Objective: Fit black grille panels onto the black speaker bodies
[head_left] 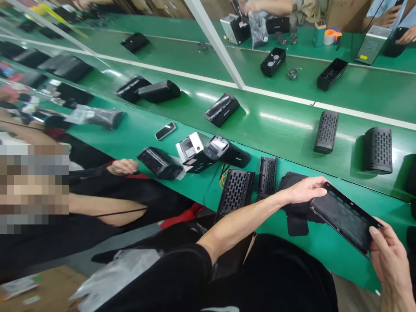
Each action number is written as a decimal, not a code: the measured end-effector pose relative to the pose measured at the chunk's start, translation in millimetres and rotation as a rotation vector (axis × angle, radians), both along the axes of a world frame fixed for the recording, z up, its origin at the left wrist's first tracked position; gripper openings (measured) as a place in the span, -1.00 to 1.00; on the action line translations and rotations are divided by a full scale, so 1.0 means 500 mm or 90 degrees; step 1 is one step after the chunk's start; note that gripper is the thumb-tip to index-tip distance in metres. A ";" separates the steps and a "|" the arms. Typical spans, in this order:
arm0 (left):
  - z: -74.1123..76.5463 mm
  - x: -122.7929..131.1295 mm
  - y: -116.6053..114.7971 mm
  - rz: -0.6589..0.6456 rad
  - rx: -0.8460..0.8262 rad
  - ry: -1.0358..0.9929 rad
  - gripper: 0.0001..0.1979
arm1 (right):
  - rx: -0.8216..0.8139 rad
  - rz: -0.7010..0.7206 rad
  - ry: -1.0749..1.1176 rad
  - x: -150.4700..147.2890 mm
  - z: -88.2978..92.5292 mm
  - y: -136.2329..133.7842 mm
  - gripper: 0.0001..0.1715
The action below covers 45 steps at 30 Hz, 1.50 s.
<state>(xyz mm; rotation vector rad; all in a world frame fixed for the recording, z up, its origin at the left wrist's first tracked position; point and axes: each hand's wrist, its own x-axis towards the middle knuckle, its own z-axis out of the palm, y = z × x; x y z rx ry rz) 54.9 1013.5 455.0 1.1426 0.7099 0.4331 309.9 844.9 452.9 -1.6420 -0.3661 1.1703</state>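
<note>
Well, starting with the containers, I see an open black box-shaped shell (273, 62) on the far side of the glossy green strip (286, 143), with two round silvery parts inside. Right of it, an open black oblong shell (332, 74) has an interior too dark for me to read. A crumpled clear plastic bag (259, 32) hangs below a co-worker's hand (256, 6), and I cannot make out its contents. At left, another clear bag wraps a dark rounded cylinder (108, 118).

My thing, a black rectangular panel with slots under sheer dark mesh (344, 216), is held tilted over the green bench (344, 258) at the right. The left hand (307, 190) has its grip closed on the upper-left end; the right hand (388, 253) grips the lower-right end, thumb on the face, other fingers partly hidden behind.

The left hand and forearm cover part of a pile of black fabric pieces (297, 223) and the lower edge of a black slotted grille (236, 188). Dark objects at the right edge are cut off, and the far left is blurred.

A silver-grey metal box (373, 43) carries a yellow sticker; its writing is too small for me.
</note>
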 end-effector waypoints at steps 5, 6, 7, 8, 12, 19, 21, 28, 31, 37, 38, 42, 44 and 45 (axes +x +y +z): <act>0.004 -0.005 -0.002 -0.015 -0.077 -0.043 -0.46 | 0.013 0.001 -0.001 0.005 -0.003 0.000 -0.37; 0.004 -0.005 -0.002 -0.018 -0.084 -0.051 -0.44 | 0.013 0.000 0.003 0.006 -0.004 0.000 -0.38; 0.002 -0.005 -0.003 -0.023 -0.093 -0.060 -0.42 | 0.013 -0.002 0.009 0.007 -0.005 -0.001 -0.38; 0.001 -0.004 -0.003 -0.027 -0.101 -0.067 -0.41 | 0.011 -0.004 0.014 0.008 -0.006 -0.001 -0.37; -0.004 -0.005 -0.002 -0.041 -0.121 -0.076 -0.39 | 0.005 -0.010 0.028 0.005 -0.008 -0.002 -0.37; -0.012 -0.014 -0.001 -0.033 -0.108 -0.125 -0.42 | -0.007 -0.009 0.035 0.002 -0.006 0.009 -0.38; -0.014 -0.017 -0.002 -0.029 -0.099 -0.145 -0.41 | -0.033 -0.003 0.047 0.004 -0.009 0.009 -0.39; -0.018 -0.024 -0.004 -0.035 -0.058 -0.162 -0.42 | -0.083 0.035 0.087 -0.002 -0.007 0.007 -0.37; -0.022 -0.025 -0.002 -0.027 -0.070 -0.154 -0.41 | -0.083 0.041 0.083 -0.005 -0.003 0.014 -0.36; -0.035 -0.025 0.003 -0.001 -0.098 -0.146 -0.43 | -0.078 0.041 0.080 -0.008 -0.001 0.031 -0.37; -0.036 -0.024 0.004 0.002 -0.097 -0.139 -0.43 | -0.076 0.047 0.079 -0.008 -0.001 0.034 -0.37; -0.040 -0.026 0.004 0.001 -0.101 -0.122 -0.40 | -0.069 0.060 0.069 -0.009 0.001 0.040 -0.38; -0.040 -0.027 0.004 -0.003 -0.107 -0.130 -0.40 | -0.071 0.060 0.070 -0.007 0.002 0.040 -0.38; -0.040 -0.028 0.003 -0.004 -0.109 -0.136 -0.41 | -0.075 0.059 0.072 -0.005 0.002 0.039 -0.38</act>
